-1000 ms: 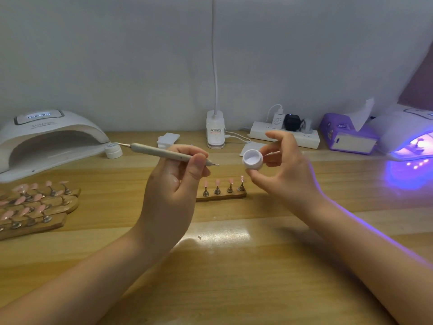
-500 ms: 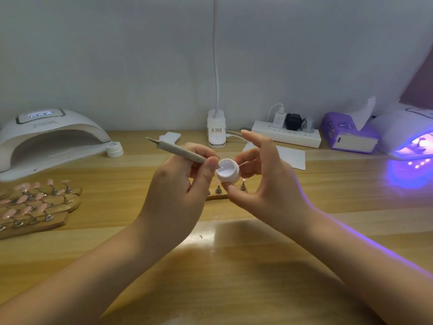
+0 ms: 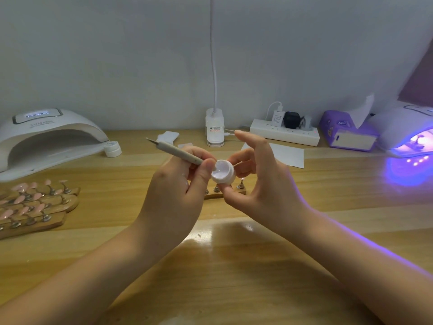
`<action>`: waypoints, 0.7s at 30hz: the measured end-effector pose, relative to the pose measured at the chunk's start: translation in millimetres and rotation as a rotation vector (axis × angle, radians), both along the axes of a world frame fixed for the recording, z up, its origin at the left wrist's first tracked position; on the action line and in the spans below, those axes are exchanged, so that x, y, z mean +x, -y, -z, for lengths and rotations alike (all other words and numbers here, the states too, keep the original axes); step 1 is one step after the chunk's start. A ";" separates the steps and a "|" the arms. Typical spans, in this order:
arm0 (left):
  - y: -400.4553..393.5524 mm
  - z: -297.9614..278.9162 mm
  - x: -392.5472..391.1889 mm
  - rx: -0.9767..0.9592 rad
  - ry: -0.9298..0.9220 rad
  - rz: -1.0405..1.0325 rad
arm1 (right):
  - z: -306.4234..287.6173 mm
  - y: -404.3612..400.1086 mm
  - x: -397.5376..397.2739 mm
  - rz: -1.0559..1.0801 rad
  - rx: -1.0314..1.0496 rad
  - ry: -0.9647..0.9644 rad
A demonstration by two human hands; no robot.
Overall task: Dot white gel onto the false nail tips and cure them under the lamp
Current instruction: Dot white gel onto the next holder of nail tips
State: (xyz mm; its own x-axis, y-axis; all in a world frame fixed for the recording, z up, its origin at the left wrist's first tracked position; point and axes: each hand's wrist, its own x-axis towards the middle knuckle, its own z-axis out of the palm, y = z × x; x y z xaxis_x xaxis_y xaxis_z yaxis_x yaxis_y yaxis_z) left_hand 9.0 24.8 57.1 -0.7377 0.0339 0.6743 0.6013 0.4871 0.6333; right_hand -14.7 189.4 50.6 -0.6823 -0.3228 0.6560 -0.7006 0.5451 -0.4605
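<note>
My left hand (image 3: 178, 195) grips a grey dotting pen (image 3: 178, 152), and its tip dips into a small white gel pot (image 3: 223, 171). My right hand (image 3: 262, 181) pinches that pot between thumb and fingers, tilted toward the pen, with the index finger raised. Behind the hands a small wooden holder (image 3: 214, 195) carries false nail tips on metal stands, mostly hidden. A white cure lamp (image 3: 46, 134) stands unlit at the far left. At the far right a second lamp (image 3: 407, 134) glows purple.
Wooden strips holding several pink nail tips (image 3: 35, 207) lie at the left. The pot's lid (image 3: 113, 148) sits by the left lamp. A desk-lamp base (image 3: 214, 130), power strip (image 3: 284, 134), purple tissue box (image 3: 346, 132) and white paper (image 3: 285, 154) line the back of the table.
My hands came together over the small holder. The pen tip, apart from the pot a second ago, now sits inside it. The pot has moved left and lower.
</note>
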 end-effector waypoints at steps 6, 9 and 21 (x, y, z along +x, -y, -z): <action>0.4 1.1 -0.4 0.008 0.009 -0.002 | -0.1 0.1 -0.9 0.000 0.004 -0.003; 1.1 1.2 -0.4 0.013 0.001 -0.002 | 0.0 0.2 -0.6 -0.002 0.004 -0.005; 0.1 1.1 -0.3 0.013 0.013 0.003 | -0.9 0.9 -0.3 0.003 0.007 -0.012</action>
State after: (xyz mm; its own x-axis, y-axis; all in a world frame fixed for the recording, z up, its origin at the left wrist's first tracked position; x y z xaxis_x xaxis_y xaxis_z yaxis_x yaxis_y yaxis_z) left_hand 8.7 24.7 56.1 -0.7465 0.0271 0.6649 0.5941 0.4771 0.6476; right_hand -15.0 188.5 51.5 -0.6753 -0.3254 0.6619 -0.7044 0.5505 -0.4481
